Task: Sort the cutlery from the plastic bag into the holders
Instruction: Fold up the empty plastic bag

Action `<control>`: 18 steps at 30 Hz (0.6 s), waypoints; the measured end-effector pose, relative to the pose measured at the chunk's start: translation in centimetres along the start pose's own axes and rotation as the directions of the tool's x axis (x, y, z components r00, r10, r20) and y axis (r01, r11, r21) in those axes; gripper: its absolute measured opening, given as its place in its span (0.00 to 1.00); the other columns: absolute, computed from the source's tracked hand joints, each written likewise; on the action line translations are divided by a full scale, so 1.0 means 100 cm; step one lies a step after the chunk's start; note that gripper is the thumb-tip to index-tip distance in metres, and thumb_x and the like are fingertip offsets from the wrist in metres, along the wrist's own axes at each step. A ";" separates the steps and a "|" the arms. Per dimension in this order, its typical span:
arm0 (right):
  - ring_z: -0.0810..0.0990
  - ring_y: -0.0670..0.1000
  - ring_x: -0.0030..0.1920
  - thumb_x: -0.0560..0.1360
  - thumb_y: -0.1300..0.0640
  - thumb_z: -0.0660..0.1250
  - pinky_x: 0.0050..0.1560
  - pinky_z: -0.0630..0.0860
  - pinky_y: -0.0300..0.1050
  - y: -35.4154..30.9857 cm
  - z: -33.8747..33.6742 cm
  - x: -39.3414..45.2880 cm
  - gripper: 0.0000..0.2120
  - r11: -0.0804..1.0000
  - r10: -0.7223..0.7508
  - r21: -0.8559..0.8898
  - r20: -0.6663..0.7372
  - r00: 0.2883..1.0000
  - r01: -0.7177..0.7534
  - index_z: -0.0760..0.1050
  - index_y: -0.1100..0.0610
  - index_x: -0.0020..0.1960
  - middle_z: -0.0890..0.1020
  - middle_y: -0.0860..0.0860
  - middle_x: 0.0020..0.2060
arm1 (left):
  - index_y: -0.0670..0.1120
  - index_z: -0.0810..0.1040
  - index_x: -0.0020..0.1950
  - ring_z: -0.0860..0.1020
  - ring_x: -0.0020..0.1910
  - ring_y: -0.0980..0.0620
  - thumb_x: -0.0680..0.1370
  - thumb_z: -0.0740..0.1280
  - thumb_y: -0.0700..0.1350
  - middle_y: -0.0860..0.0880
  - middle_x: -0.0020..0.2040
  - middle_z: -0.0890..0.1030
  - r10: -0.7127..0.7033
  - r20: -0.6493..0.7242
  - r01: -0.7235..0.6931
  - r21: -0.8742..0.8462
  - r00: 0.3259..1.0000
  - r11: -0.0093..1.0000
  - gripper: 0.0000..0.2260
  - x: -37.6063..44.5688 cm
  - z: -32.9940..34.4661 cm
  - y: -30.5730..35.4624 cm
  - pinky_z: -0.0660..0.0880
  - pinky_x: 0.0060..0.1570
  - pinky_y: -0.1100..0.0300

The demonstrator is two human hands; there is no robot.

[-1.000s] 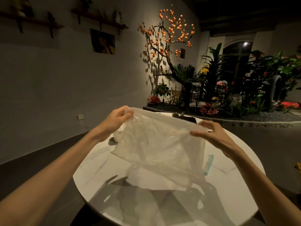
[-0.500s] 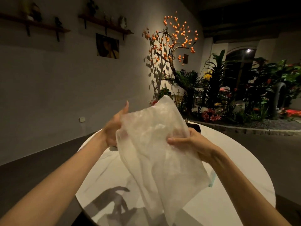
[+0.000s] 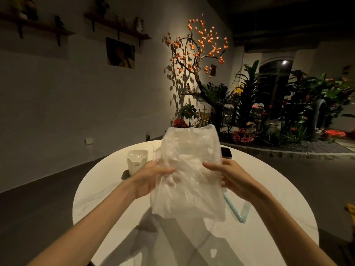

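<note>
On the far left of the round white table, a white holder stands upright, up and to the left of the left hand's fingers and apart from them.

The left hand is raised above the tabletop, its fingers curled onto the left side of a clear plastic bag and gripping it. The bag hangs crumpled between the two hands, its upper part rising above both sets of fingertips and its lower part drooping below them, clear of the table. What it holds cannot be made out through the wrinkled film.

The right hand grips the bag's right side; its upper fingers reach across the front of the plastic towards the left fingers without meeting them, and its lower fingers curl round the bag's right edge.

Behind the bag, just above the right hand's fingers, part of a dark holder shows on the table. Below and to the right of those fingers, a pale blue strip lies flat on the tabletop.

Beyond the table, an orange-fruited tree and green plants stand against the wall.
</note>
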State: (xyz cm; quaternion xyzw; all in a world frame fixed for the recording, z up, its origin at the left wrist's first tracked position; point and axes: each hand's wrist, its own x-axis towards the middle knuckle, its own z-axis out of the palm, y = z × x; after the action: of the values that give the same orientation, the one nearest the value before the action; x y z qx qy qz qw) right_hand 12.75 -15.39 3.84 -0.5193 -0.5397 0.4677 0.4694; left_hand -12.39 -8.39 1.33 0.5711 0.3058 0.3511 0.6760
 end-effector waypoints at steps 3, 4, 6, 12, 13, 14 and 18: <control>0.85 0.59 0.49 0.77 0.59 0.69 0.42 0.84 0.49 0.006 -0.022 -0.004 0.16 0.997 0.013 0.071 0.124 0.992 -0.022 0.77 0.51 0.65 0.85 0.55 0.55 | 0.44 0.76 0.70 0.81 0.61 0.38 0.78 0.69 0.37 0.39 0.64 0.81 -0.010 0.018 0.011 -0.072 1.000 0.997 0.20 -0.002 -0.014 0.004 0.79 0.59 0.44; 0.84 0.61 0.50 0.78 0.62 0.67 0.46 0.84 0.53 0.009 -0.028 -0.004 0.18 0.991 0.003 0.130 0.118 0.993 -0.018 0.77 0.50 0.66 0.84 0.56 0.56 | 0.45 0.76 0.70 0.81 0.62 0.39 0.79 0.68 0.36 0.40 0.64 0.81 -0.003 0.040 0.006 -0.088 0.999 0.996 0.20 -0.003 -0.019 0.005 0.80 0.58 0.47; 0.82 0.59 0.43 0.77 0.67 0.65 0.48 0.83 0.52 0.017 -0.036 -0.002 0.19 0.969 -0.003 0.245 0.090 0.996 -0.019 0.80 0.53 0.65 0.83 0.58 0.57 | 0.46 0.77 0.70 0.82 0.60 0.42 0.79 0.65 0.34 0.41 0.63 0.82 0.020 0.053 -0.013 -0.130 0.998 0.991 0.20 -0.004 -0.024 0.007 0.81 0.57 0.51; 0.76 0.47 0.27 0.80 0.64 0.56 0.32 0.75 0.39 0.026 -0.025 -0.011 0.17 0.931 0.006 0.365 -0.079 0.997 0.024 0.80 0.61 0.39 0.78 0.53 0.28 | 0.40 0.82 0.52 0.81 0.37 0.51 0.80 0.61 0.35 0.44 0.43 0.82 -0.061 -0.095 0.056 -0.058 0.994 0.997 0.10 -0.001 -0.029 -0.010 0.79 0.34 0.60; 0.79 0.49 0.30 0.80 0.61 0.56 0.35 0.76 0.42 0.027 -0.025 -0.011 0.18 0.936 0.027 0.353 -0.119 0.992 0.017 0.80 0.60 0.37 0.80 0.54 0.29 | 0.40 0.81 0.54 0.81 0.40 0.49 0.78 0.63 0.38 0.42 0.46 0.81 -0.075 -0.098 0.067 -0.079 0.992 0.995 0.09 -0.001 -0.029 -0.015 0.80 0.37 0.58; 0.81 0.51 0.35 0.80 0.56 0.57 0.39 0.78 0.44 0.028 -0.026 -0.010 0.19 0.951 0.055 0.309 -0.124 0.991 -0.014 0.81 0.61 0.37 0.82 0.55 0.32 | 0.40 0.80 0.54 0.80 0.42 0.48 0.76 0.64 0.40 0.42 0.47 0.79 -0.100 -0.092 0.088 -0.130 0.991 0.988 0.10 -0.001 -0.031 -0.020 0.79 0.40 0.56; 0.82 0.54 0.47 0.75 0.40 0.68 0.45 0.81 0.43 0.047 -0.031 -0.004 0.24 0.977 0.170 -0.114 -0.115 0.979 -0.183 0.85 0.62 0.44 0.86 0.55 0.46 | 0.39 0.84 0.43 0.79 0.42 0.46 0.80 0.58 0.52 0.41 0.46 0.83 -0.202 -0.173 0.213 0.044 0.964 0.976 0.21 -0.002 -0.028 -0.039 0.81 0.40 0.53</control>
State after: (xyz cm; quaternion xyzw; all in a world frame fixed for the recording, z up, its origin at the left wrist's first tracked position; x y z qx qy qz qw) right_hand 16.42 -15.58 -0.46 -0.6169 -0.4942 0.4454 0.4206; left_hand -14.29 -7.37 -2.96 0.5250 0.4307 0.3155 0.6628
